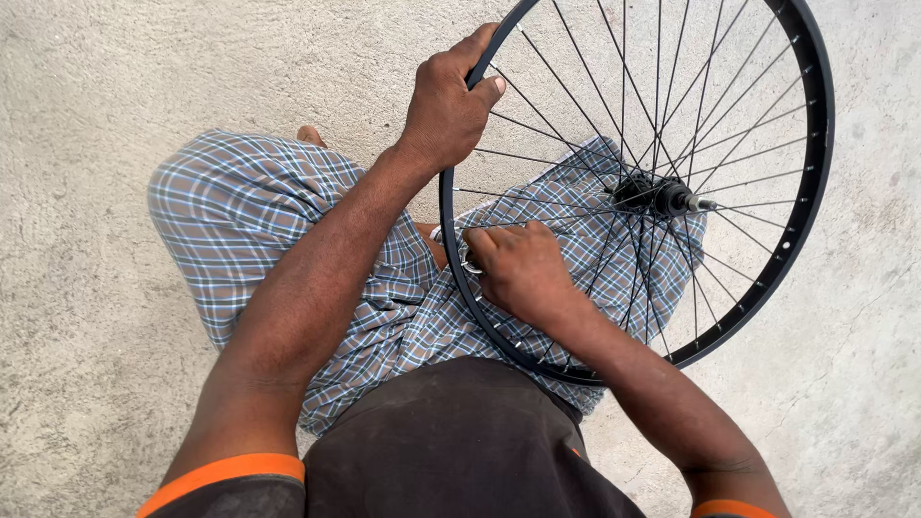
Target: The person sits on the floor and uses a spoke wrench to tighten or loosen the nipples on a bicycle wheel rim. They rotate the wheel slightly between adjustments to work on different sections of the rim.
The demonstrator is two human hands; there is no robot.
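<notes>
A black bicycle wheel rim point(811, 192) with thin metal spokes and a dark hub point(657, 195) rests across my lap. My left hand point(446, 105) grips the rim at its upper left edge, thumb over the top. My right hand point(518, 269) is closed on a small metal spoke tool point(471, 266) pressed against the rim's inner side at the lower left, reaching through the spokes. Most of the tool is hidden under my fingers.
I sit cross-legged in a blue checked cloth point(249, 211) on a rough concrete floor point(96, 96). A bare foot point(309, 135) shows behind my left knee. The wheel's right side hangs over bare concrete.
</notes>
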